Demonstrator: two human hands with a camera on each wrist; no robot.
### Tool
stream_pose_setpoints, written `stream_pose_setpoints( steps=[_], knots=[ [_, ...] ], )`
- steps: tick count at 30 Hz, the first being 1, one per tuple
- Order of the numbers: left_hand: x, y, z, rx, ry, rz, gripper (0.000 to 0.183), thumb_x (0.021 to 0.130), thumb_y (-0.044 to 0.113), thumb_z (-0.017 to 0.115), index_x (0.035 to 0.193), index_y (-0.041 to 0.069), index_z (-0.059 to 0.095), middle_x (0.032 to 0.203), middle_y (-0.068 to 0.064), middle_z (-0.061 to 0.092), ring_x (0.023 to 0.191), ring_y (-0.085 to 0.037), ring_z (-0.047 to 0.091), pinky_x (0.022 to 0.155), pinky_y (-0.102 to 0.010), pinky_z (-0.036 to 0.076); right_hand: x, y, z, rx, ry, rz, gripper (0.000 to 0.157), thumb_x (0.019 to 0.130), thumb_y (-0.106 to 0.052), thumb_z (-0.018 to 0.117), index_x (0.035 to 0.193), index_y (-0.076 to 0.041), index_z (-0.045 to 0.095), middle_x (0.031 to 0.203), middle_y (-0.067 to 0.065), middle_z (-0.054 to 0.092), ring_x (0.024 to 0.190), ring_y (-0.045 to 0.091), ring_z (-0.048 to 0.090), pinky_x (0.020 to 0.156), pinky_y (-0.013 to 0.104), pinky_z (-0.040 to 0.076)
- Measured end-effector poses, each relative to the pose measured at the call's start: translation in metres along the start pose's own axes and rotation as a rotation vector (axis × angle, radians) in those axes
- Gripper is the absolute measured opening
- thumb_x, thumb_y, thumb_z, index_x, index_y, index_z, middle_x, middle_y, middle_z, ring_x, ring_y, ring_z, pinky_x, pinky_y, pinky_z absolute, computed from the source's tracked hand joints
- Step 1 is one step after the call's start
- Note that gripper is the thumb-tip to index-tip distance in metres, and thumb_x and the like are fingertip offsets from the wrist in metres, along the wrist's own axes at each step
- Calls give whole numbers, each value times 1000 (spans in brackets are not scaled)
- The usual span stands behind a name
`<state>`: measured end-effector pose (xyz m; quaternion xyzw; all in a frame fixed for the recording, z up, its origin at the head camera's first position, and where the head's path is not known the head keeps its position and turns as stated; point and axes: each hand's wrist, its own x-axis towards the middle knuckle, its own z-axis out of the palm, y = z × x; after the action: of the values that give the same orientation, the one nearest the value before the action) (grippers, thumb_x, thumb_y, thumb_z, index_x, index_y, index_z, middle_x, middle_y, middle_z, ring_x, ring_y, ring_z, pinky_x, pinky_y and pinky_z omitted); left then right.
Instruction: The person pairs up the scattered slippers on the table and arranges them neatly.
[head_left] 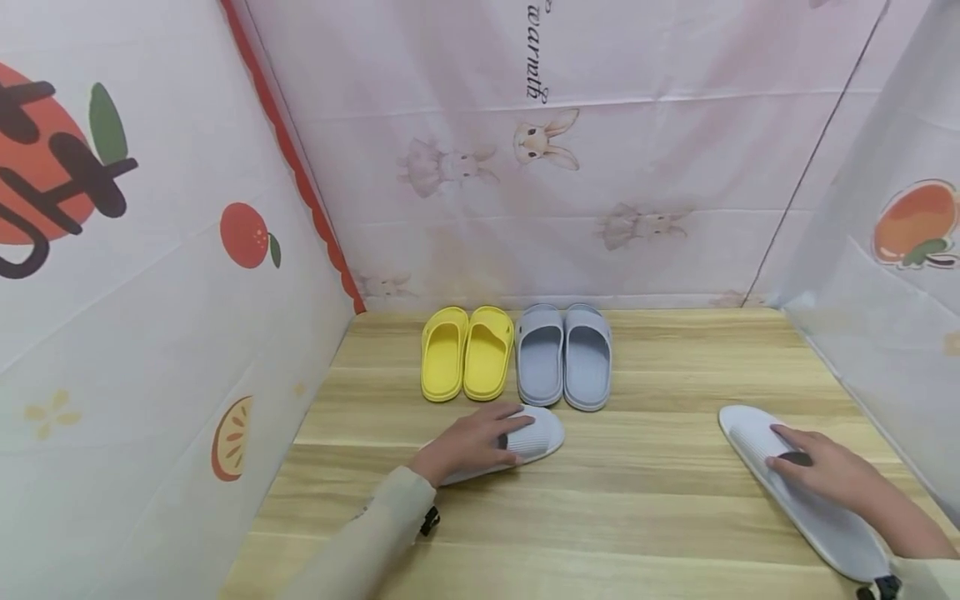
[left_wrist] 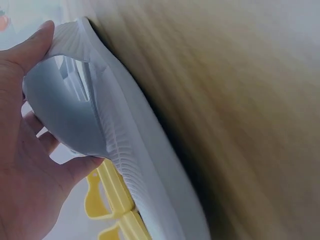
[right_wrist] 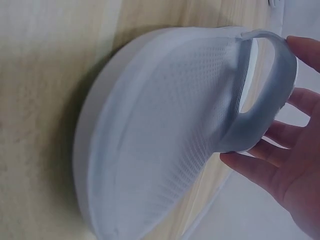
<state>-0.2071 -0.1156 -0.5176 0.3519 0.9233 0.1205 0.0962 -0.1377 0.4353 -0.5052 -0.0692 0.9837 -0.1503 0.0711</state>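
In the head view, my left hand (head_left: pixel 472 440) lies over the upper of a white-grey slipper (head_left: pixel 542 440), its toe pointing right. The left wrist view shows thumb and fingers spread around that slipper's strap (left_wrist: pixel 65 100), pinching it at the sides. At the right, my right hand (head_left: pixel 828 473) grips the upper of a matching slipper (head_left: pixel 750 429), which lies slanted with its toe toward the far left. Fingers and thumb clasp its strap (right_wrist: pixel 267 107) in the right wrist view, with the dotted insole (right_wrist: pixel 160 115) facing the camera.
A pair of yellow slippers (head_left: pixel 444 354) and a pair of grey slippers (head_left: pixel 588 358) stand side by side by the back wall, openings toward me. Printed cloth walls (head_left: pixel 645 167) enclose the wooden surface (head_left: pixel 637 517) at the back and both sides.
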Motion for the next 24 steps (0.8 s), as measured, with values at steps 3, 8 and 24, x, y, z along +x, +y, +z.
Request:
stream_pose_setpoints(
  steps=[3, 8, 24],
  knots=[
    [5, 4, 0, -1, -3, 10, 69, 94, 59, 61, 156, 42, 35, 165, 7, 29, 152, -19, 27, 119, -45, 33, -1, -5, 1, 3, 7, -7, 78, 98, -50, 58, 143, 12, 44, 134, 48, 45, 119, 67, 44, 91, 73, 41],
    [14, 9, 4, 14, -10, 29, 69, 94, 60, 60, 156, 41, 34, 165, 6, 30, 153, -21, 27, 119, -46, 33, -2, -12, 5, 6, 13, -8, 78, 98, -52, 59, 142, 11, 46, 135, 46, 46, 120, 66, 45, 91, 73, 41],
    [41, 47, 15, 102, 13, 68, 68, 94, 61, 59, 155, 40, 37, 164, 7, 33, 151, -21, 31, 113, -47, 41, -9, -28, 17, 18, 116, -58, 70, 95, -49, 65, 140, 4, 55, 131, 40, 55, 118, 60, 52, 86, 69, 45]
  ],
)
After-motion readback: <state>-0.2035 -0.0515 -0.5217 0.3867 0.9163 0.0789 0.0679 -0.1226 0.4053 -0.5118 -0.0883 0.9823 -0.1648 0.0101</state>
